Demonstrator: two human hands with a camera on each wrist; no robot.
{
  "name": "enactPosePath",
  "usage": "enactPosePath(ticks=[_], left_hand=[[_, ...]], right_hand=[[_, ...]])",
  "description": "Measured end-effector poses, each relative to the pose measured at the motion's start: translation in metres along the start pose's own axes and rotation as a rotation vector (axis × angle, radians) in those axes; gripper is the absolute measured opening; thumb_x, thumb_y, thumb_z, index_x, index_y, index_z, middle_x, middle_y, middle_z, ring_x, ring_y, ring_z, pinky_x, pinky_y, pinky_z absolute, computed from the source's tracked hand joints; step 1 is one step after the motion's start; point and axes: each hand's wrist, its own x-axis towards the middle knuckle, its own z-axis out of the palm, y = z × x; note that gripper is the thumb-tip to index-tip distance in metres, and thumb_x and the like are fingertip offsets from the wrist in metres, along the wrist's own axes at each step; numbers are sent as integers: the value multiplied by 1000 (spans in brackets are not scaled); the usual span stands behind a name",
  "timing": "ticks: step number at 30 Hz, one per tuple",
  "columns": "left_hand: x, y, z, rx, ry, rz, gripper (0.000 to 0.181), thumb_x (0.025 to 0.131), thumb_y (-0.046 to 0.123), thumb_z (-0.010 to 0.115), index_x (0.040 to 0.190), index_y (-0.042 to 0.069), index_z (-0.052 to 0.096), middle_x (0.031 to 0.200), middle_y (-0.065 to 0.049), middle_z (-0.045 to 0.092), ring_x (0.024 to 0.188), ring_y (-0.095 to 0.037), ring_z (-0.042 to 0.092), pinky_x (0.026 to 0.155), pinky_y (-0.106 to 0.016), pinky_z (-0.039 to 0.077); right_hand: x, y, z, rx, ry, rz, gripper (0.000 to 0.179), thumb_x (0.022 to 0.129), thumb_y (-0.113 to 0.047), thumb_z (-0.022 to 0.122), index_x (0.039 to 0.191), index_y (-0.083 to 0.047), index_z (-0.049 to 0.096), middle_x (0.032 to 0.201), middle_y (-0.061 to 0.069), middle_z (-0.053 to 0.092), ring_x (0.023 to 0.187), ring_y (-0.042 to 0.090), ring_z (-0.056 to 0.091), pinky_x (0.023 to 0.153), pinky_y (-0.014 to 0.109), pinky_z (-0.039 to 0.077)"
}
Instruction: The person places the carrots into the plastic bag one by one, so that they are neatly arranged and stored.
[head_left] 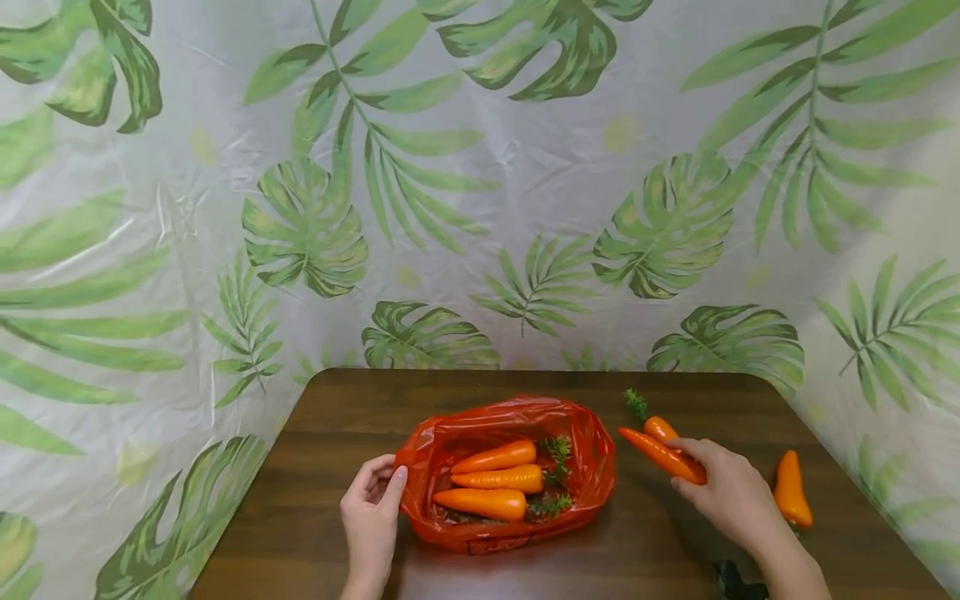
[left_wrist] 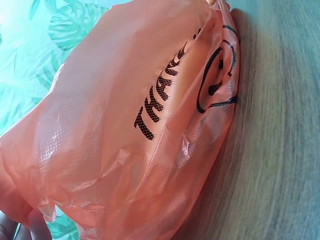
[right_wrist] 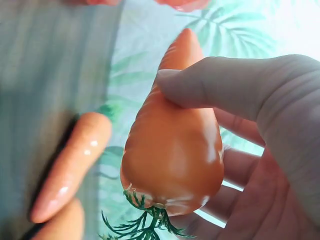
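Note:
A red plastic bag (head_left: 491,540) lies with its mouth spread wide in the head view. Inside it, three orange carrots (head_left: 501,480) with green tops lie side by side, tips to the left. My left hand (head_left: 372,510) pinches the bag's left rim between thumb and fingers. The left wrist view shows the bag's side (left_wrist: 120,110) with black lettering. To the right of the bag, my right hand (head_left: 733,493) grips another carrot (head_left: 654,452) above the table, tip towards the bag. In the right wrist view, the thumb presses along this carrot (right_wrist: 172,150), its green top hanging down.
Beyond the right hand, a carrot (head_left: 660,428) with a green top lies on the dark wooden table (head_left: 315,467). One more carrot (head_left: 791,492) rests near the right edge. A leaf-patterned sheet (head_left: 525,208) hangs behind the table.

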Motion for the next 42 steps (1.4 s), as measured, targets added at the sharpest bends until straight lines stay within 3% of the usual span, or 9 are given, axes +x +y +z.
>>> enactPosePath(ticks=[9, 15, 23, 31, 42], left_hand=[[-1, -1, 2, 23, 15, 23, 17, 89, 9, 78, 105, 5, 73, 88, -14, 69, 78, -19, 65, 68, -22, 55], [-1, -1, 3, 21, 16, 24, 16, 90, 8, 77, 105, 4, 73, 87, -15, 69, 77, -18, 64, 67, -21, 54], [-2, 1, 2, 11, 14, 45, 16, 92, 9, 75, 105, 0, 72, 87, -18, 68, 74, -16, 63, 64, -20, 53], [-2, 2, 2, 25, 11, 17, 16, 93, 11, 74, 106, 2, 72, 87, -16, 69, 75, -16, 63, 63, -21, 53], [-2, 2, 2, 31, 9, 10, 13, 93, 11, 74, 105, 5, 73, 87, -13, 69, 74, -17, 63, 62, -23, 53]], right_hand=[[11, -24, -27, -11, 51, -45, 51, 81, -21, 85, 128, -19, 67, 113, 7, 68, 82, 24, 63, 61, 39, 45], [16, -39, -31, -5, 58, -67, 49, 82, -20, 84, 128, -22, 67, 110, 3, 68, 81, 21, 61, 60, 38, 44], [25, -61, -28, 10, 71, -110, 48, 82, -19, 84, 128, -20, 68, 105, -1, 68, 79, 18, 61, 61, 37, 46], [34, -89, -20, 36, 30, -148, 49, 82, -16, 84, 127, -23, 68, 98, -6, 64, 70, 12, 55, 57, 33, 43], [45, -125, -1, 35, 12, -248, 50, 80, -17, 85, 127, -24, 68, 104, -10, 64, 75, 9, 56, 62, 31, 46]])
